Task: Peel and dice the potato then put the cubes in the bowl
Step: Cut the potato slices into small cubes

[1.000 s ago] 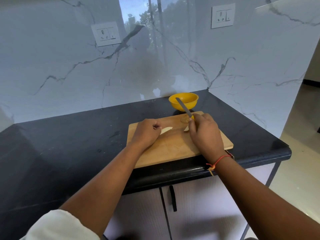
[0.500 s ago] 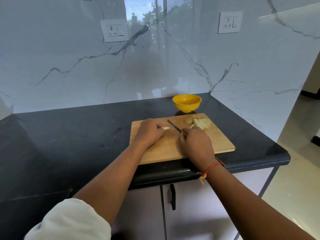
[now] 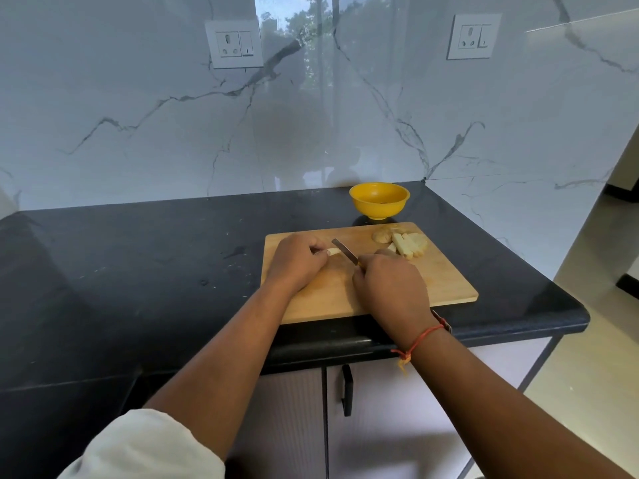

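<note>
Left hand (image 3: 297,262) lies knuckles up on the cutting board (image 3: 446,281), fingers curled and pinching a pale potato strip (image 3: 333,251) at its fingertips. Right hand (image 3: 387,288) is clenched round the knife (image 3: 344,252) handle, back of hand up. The blade angles away from the grip toward the strip, its tip just beside the strip's free end; contact cannot be told. Both forearms reach in from the near edge. White sleeve (image 3: 148,447) on the left arm, orange thread band (image 3: 420,340) on the right wrist.

Beyond the knife grip and slightly to its right is a pile of cut potato pieces (image 3: 408,245) at the board's far corner. Farther past the pile, off the board, stands the yellow bowl (image 3: 379,200); contents unclear.

The board sits on a black countertop (image 3: 138,264) and reaches its near edge. Glossy marbled white wall (image 3: 138,115) behind, with two sockets (image 3: 234,44) (image 3: 473,36). Pale cabinet doors below, black handle (image 3: 346,388).
</note>
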### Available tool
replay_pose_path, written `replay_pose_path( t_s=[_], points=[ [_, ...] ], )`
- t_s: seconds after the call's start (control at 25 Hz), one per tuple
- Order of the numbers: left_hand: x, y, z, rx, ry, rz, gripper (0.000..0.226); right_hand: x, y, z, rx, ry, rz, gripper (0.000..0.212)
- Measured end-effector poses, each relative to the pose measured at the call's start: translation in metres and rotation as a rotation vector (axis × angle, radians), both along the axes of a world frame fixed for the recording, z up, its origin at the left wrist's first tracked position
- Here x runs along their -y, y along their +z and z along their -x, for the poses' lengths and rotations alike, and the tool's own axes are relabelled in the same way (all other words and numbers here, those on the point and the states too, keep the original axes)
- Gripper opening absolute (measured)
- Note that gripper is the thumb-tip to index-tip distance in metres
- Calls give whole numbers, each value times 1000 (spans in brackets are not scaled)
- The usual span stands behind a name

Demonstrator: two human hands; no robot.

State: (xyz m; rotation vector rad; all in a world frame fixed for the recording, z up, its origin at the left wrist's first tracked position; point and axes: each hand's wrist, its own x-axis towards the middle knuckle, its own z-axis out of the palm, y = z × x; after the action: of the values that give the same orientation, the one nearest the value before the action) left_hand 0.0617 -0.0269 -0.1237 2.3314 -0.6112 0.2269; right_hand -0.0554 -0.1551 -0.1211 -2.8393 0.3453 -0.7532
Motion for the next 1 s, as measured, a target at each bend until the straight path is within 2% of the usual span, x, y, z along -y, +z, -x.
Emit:
replay_pose_path(
  t_s=[0.28,0.84,1.0],
  points=[
    [0,0,-1,-8,-17,19,20,-4,-1,-4,-54,16,-17,27],
    [3,-2,-4,12,-1,-4,16,-9,11,-4,-243,72,103,20],
    [1,-3,-3,21,-3,-23,19,-2,12,10,-224,41,133,23]
  ],
)
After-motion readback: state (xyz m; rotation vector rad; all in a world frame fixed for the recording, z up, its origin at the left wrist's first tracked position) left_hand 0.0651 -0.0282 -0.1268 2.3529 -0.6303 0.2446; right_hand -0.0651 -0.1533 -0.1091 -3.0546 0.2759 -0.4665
